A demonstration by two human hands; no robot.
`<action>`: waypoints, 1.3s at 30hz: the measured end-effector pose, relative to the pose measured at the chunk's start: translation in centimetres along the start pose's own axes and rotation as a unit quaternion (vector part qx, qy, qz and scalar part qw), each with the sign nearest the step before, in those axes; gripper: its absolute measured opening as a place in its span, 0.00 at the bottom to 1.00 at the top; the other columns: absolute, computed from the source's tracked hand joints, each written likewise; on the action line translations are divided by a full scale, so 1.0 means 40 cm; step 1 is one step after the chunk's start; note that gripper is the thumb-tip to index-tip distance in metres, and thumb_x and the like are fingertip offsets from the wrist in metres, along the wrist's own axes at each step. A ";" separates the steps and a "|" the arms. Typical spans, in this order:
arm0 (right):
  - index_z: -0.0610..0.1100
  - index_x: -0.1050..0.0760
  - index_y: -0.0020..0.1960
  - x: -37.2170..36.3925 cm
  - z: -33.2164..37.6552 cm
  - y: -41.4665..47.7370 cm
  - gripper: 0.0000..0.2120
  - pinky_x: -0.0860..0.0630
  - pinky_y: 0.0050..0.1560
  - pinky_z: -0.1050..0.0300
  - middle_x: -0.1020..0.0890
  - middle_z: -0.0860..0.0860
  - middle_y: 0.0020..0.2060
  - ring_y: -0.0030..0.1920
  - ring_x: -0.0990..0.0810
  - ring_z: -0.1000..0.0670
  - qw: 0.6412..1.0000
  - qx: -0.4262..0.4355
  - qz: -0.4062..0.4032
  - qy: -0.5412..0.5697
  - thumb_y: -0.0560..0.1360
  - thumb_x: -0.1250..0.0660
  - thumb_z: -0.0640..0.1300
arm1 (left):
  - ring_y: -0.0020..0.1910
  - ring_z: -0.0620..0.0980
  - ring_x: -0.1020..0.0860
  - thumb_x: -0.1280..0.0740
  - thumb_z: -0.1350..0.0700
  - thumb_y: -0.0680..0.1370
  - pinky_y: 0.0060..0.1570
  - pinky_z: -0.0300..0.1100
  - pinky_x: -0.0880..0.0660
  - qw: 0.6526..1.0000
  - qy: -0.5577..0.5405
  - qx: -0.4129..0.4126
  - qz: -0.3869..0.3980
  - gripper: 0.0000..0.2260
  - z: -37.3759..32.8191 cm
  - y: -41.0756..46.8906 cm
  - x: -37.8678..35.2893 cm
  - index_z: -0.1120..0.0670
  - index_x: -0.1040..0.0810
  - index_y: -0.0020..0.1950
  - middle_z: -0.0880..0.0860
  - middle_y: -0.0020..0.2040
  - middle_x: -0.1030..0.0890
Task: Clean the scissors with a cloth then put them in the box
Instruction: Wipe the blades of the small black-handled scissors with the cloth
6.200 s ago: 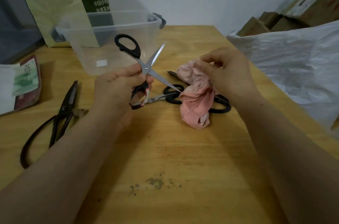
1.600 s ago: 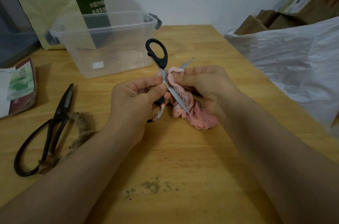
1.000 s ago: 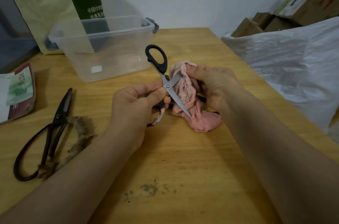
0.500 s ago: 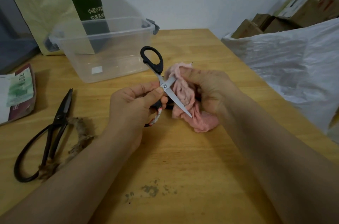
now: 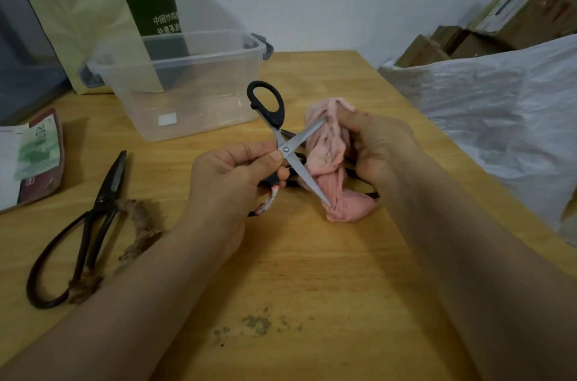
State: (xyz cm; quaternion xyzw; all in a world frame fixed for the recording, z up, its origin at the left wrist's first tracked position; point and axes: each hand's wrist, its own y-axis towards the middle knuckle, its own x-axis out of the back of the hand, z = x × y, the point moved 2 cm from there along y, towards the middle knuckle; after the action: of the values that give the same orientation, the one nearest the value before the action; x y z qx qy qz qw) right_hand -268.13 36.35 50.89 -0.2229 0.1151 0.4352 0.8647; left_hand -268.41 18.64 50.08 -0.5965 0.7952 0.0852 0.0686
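The black-handled steel scissors (image 5: 284, 149) are held above the wooden desk (image 5: 312, 271), blades spread in an X, one handle loop pointing up and away. The left hand (image 5: 231, 174) pinches them at the pivot between thumb and forefinger, with the other handle tucked under its curled fingers. The right hand (image 5: 377, 146) grips a bunched pink cloth (image 5: 327, 152) just beside them and presses it over the tip of the upper blade, while the lower blade lies across the front of the cloth. To wipe well, I judge the left hand should keep the pivot steady while the right draws the cloth along each blade from pivot to tip, with fabric always between fingers and edge. The hands are close together, joined only through scissors and cloth. The clear plastic box (image 5: 203, 106) stands open behind them, near the left hand. Dark iron shears (image 5: 93, 218) lie well to the left.
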 end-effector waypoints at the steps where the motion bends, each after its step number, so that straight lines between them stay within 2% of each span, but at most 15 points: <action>1: 0.39 0.20 0.50 0.011 0.008 0.006 0.20 0.21 0.30 0.57 0.15 0.44 0.44 0.39 0.16 0.48 1.000 0.001 -0.016 0.016 0.61 0.22 0.42 | 0.27 0.51 0.27 0.34 0.66 0.75 0.24 0.37 0.34 1.000 0.000 0.001 -0.007 0.04 0.001 0.002 0.005 0.63 0.20 0.47 0.57 0.28 0.22; 6: 0.39 0.22 0.55 0.022 0.024 0.019 0.10 0.20 0.36 0.56 0.16 0.42 0.47 0.41 0.16 0.48 1.000 0.021 0.007 0.019 0.74 0.32 0.35 | 0.24 0.47 0.28 0.34 0.65 0.76 0.20 0.34 0.36 0.999 -0.003 -0.006 -0.032 0.04 -0.001 0.008 0.017 0.61 0.20 0.47 0.57 0.30 0.22; 12: 0.44 0.22 0.48 0.022 0.064 -0.014 0.18 0.21 0.50 0.51 0.19 0.43 0.50 0.46 0.20 0.46 0.978 0.116 -0.013 -0.170 0.72 0.46 0.29 | 0.27 0.50 0.29 0.33 0.64 0.76 0.20 0.35 0.37 0.998 0.005 -0.037 -0.056 0.04 -0.003 0.016 0.030 0.58 0.19 0.43 0.56 0.30 0.21; 14: 0.43 0.27 0.61 0.032 0.077 -0.021 0.19 0.24 0.54 0.49 0.22 0.43 0.55 0.51 0.23 0.45 0.901 0.158 -0.059 -0.400 0.73 0.43 0.32 | 0.27 0.50 0.29 0.33 0.64 0.76 0.21 0.36 0.37 0.998 0.007 -0.034 -0.057 0.05 -0.004 0.016 0.031 0.58 0.19 0.43 0.56 0.30 0.21; 16: 0.41 0.37 0.70 0.044 0.085 -0.031 0.24 0.30 0.61 0.44 0.23 0.42 0.53 0.56 0.25 0.40 0.759 0.185 -0.099 -0.617 0.74 0.39 0.37 | 0.28 0.50 0.28 0.33 0.64 0.76 0.20 0.35 0.36 0.998 0.008 -0.030 -0.061 0.05 -0.002 0.015 0.030 0.57 0.19 0.42 0.56 0.30 0.21; 18: 0.43 0.37 0.70 0.040 0.100 -0.060 0.25 0.36 0.64 0.45 0.23 0.42 0.54 0.61 0.28 0.38 0.636 0.245 -0.146 -0.717 0.74 0.39 0.38 | 0.28 0.49 0.27 0.33 0.64 0.75 0.20 0.36 0.36 0.997 0.008 -0.027 -0.067 0.05 -0.001 0.016 0.031 0.57 0.19 0.42 0.55 0.30 0.21; 19: 0.45 0.32 0.69 0.033 0.108 -0.072 0.23 0.38 0.65 0.46 0.23 0.44 0.57 0.64 0.30 0.40 0.617 0.302 -0.156 -0.710 0.74 0.40 0.36 | 0.28 0.50 0.27 0.33 0.64 0.75 0.20 0.36 0.36 0.997 0.008 -0.026 -0.069 0.05 -0.001 0.017 0.031 0.57 0.19 0.42 0.55 0.29 0.21; 21: 0.48 0.23 0.61 0.015 0.112 -0.095 0.19 0.35 0.65 0.53 0.22 0.50 0.61 0.65 0.29 0.48 0.667 0.384 -0.104 -0.630 0.75 0.40 0.33 | 0.28 0.50 0.27 0.33 0.64 0.75 0.20 0.36 0.36 0.997 0.008 -0.026 -0.073 0.05 -0.002 0.018 0.032 0.57 0.19 0.42 0.55 0.29 0.21; 23: 0.50 0.20 0.57 0.004 0.089 -0.095 0.14 0.32 0.58 0.62 0.20 0.54 0.58 0.60 0.25 0.55 0.735 0.350 -0.013 -0.580 0.77 0.37 0.37 | 0.28 0.51 0.28 0.33 0.64 0.75 0.20 0.35 0.37 0.997 0.004 -0.028 -0.074 0.05 -0.003 0.017 0.032 0.57 0.19 0.42 0.55 0.29 0.22; 24: 0.50 0.20 0.57 0.003 0.073 -0.088 0.13 0.32 0.55 0.64 0.19 0.54 0.57 0.59 0.24 0.55 0.739 0.321 0.021 -0.592 0.77 0.36 0.38 | 0.28 0.52 0.28 0.33 0.64 0.75 0.21 0.35 0.37 0.997 0.002 -0.028 -0.074 0.05 -0.004 0.017 0.031 0.57 0.19 0.42 0.55 0.29 0.22; 27: 0.50 0.25 0.64 -0.004 0.046 -0.072 0.18 0.32 0.56 0.63 0.23 0.52 0.63 0.62 0.26 0.52 0.698 0.275 0.062 -0.658 0.78 0.37 0.37 | 0.28 0.51 0.28 0.33 0.64 0.75 0.21 0.36 0.37 0.997 -0.001 -0.026 -0.077 0.05 -0.004 0.016 0.030 0.57 0.19 0.41 0.55 0.29 0.21; 29: 0.50 0.31 0.70 -0.017 0.039 -0.063 0.25 0.30 0.62 0.57 0.28 0.50 0.68 0.67 0.29 0.48 0.637 0.220 0.073 -0.736 0.76 0.39 0.33 | 0.28 0.51 0.28 0.33 0.64 0.75 0.21 0.36 0.36 0.997 -0.002 -0.026 -0.074 0.06 -0.004 0.015 0.029 0.56 0.19 0.41 0.55 0.29 0.21; 32: 0.48 0.26 0.66 -0.020 0.038 -0.062 0.21 0.25 0.58 0.52 0.22 0.47 0.62 0.60 0.24 0.45 0.597 0.189 0.062 -0.777 0.76 0.38 0.35 | 0.27 0.50 0.28 0.33 0.64 0.75 0.21 0.36 0.37 0.997 0.002 -0.034 -0.067 0.05 -0.004 0.014 0.029 0.57 0.19 0.43 0.56 0.30 0.21; 35: 0.49 0.18 0.54 0.000 0.058 -0.068 0.10 0.24 0.52 0.53 0.17 0.49 0.51 0.52 0.21 0.48 0.671 0.272 -0.013 -0.690 0.76 0.35 0.40 | 0.28 0.50 0.27 0.33 0.64 0.75 0.22 0.37 0.35 0.996 0.002 -0.055 -0.064 0.04 -0.008 0.012 0.029 0.59 0.19 0.45 0.56 0.30 0.21; 39: 0.48 0.18 0.49 0.000 0.081 -0.085 0.06 0.27 0.50 0.61 0.23 0.54 0.48 0.48 0.24 0.54 0.741 0.429 -0.055 -0.514 0.74 0.32 0.41 | 0.33 0.49 0.22 0.33 0.65 0.75 0.33 0.39 0.24 0.990 0.004 -0.119 -0.071 0.05 -0.025 0.004 0.030 0.57 0.19 0.46 0.54 0.33 0.19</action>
State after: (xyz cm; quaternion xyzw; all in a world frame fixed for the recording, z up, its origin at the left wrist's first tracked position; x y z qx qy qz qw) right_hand -265.39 36.16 54.69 0.4234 -0.1843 0.3395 0.8194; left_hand -268.92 17.37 50.80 -0.6555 0.7354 0.1717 -0.0006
